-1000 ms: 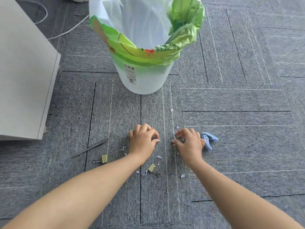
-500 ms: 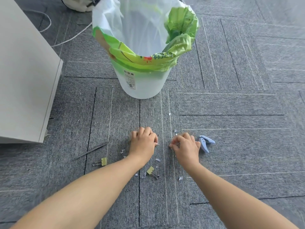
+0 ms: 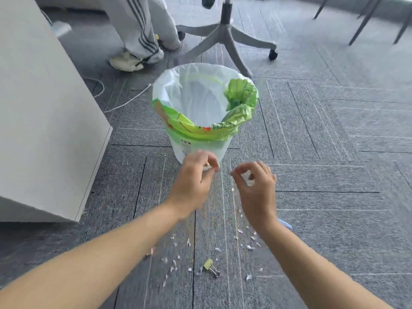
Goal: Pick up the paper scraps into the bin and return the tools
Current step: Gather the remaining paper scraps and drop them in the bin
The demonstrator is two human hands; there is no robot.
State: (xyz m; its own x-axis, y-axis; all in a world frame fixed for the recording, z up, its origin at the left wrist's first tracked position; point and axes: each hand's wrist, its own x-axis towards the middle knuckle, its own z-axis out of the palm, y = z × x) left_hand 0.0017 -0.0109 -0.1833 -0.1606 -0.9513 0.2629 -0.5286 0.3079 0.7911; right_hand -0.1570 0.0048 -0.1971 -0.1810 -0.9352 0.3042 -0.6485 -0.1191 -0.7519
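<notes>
A white bin [image 3: 200, 146] lined with a white and green bag stands on the grey carpet ahead of me. My left hand [image 3: 194, 181] is raised just in front of the bin, its fingers pinched on small paper scraps. Beside it, my right hand [image 3: 256, 186] is also lifted, thumb and forefinger pinched, with white scraps in the palm. Several paper scraps [image 3: 243, 239] lie scattered on the carpet below my wrists. A yellow binder clip [image 3: 210, 266] lies among them. A blue tool [image 3: 285, 224] peeks out behind my right wrist.
A pale cabinet [image 3: 44, 121] fills the left side. Behind the bin are a person's legs and shoes [image 3: 138, 52], an office chair base [image 3: 225, 39] and a white cable [image 3: 124, 103]. Chair legs [image 3: 365, 21] stand at the far right.
Both hands have lifted off the carpet, pinched on scraps, and moved up toward the bin. My view has tilted up, bringing the chair and legs into sight.
</notes>
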